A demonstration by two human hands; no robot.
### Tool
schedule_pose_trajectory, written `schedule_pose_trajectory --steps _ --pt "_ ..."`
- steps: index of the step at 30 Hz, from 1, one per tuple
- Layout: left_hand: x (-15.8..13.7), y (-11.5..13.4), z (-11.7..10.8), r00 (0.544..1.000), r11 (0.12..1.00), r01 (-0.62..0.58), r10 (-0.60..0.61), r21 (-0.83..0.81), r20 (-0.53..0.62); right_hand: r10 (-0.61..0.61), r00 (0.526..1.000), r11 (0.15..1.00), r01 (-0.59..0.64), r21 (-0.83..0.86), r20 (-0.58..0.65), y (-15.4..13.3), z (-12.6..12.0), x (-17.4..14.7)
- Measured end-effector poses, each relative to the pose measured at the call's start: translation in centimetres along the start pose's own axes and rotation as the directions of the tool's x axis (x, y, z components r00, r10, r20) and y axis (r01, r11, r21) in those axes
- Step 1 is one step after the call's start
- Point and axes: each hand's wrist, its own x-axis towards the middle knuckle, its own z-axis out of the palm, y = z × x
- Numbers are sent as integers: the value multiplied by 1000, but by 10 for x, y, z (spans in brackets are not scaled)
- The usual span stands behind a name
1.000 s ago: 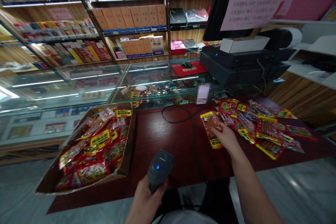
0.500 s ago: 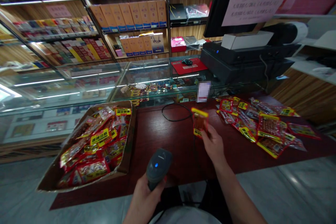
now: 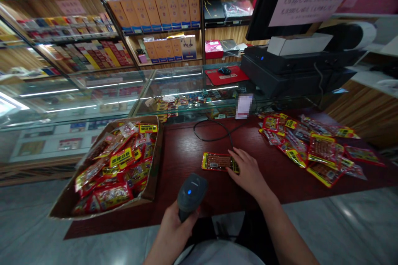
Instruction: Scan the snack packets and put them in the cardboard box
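My left hand (image 3: 177, 230) is wrapped round the handle of a dark barcode scanner (image 3: 192, 192), which shows a blue light on its back. A red and yellow snack packet (image 3: 217, 161) with brown sticks behind its clear window lies on the dark red table. My right hand (image 3: 247, 172) grips the packet's right end, thumb on the near side and fingers on the far side. The scanner's head is just in front of the packet, apart from it. The hand covers part of the packet's right end.
Left stands a cardboard box (image 3: 157, 153) full of similar packets. A loose pile of packets (image 3: 323, 149) lies on the right. A black cable (image 3: 211, 138) loops behind the held packet. Beyond the table are a glass counter (image 3: 174, 85), a mouse (image 3: 224, 71) and a monitor (image 3: 264, 4).
My right hand has turned the packet from upright in the air to lying crosswise on the table. My left hand still holds the scanner in nearly the same place.
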Motion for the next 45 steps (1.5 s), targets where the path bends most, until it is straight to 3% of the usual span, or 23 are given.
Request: schedule_pose_trajectory --steps 4,10,23,28,31,33,34,36,37,38,40,42,43,45 --pt "-1 1 2 999 999 -23 22 22 36 -9 998 1000 11 -26 66 14 0 1" --pt "0 0 4 998 999 -31 29 38 47 28 995 999 -24 -47 95 13 2 2" --pt "2 -6 5 998 999 2 -4 34 55 -23 998 998 20 53 55 11 -1 4" --pt "1 -9 1 999 1000 14 -13 -14 43 35 996 961 -55 272 79 9 -11 6" --pt "-2 -8 -4 1000 999 13 -12 -43 16 155 984 848 -178 498 88 -2 -18 20" --pt "-2 -8 -7 1000 998 13 -15 -66 -19 267 959 687 -256 680 90 -23 -21 38" --pt "-3 -9 -9 999 997 13 -16 -78 -39 294 948 566 -276 776 123 -39 -22 49" --pt "-4 -12 -12 997 995 14 -21 -97 -73 239 943 292 -297 909 231 -80 -20 72" --pt "-5 -14 -14 996 995 13 -22 -103 -86 175 944 183 -310 933 279 -103 -17 85" --pt "-6 -16 -15 995 994 13 -24 -108 -95 123 947 130 -312 941 297 -127 -13 97" --pt "-9 -19 -18 993 993 23 -37 -118 -113 40 949 91 -316 944 314 -176 0 122" --pt "-13 -20 -21 988 991 35 -53 -126 -144 -45 943 110 -325 939 331 -220 14 143" --pt "-15 -20 -22 985 991 40 -60 -131 -159 -90 942 160 -306 938 323 -239 20 152" --pt "-18 -18 -25 980 988 45 -71 -146 -185 -201 945 346 -179 921 260 -267 27 162"
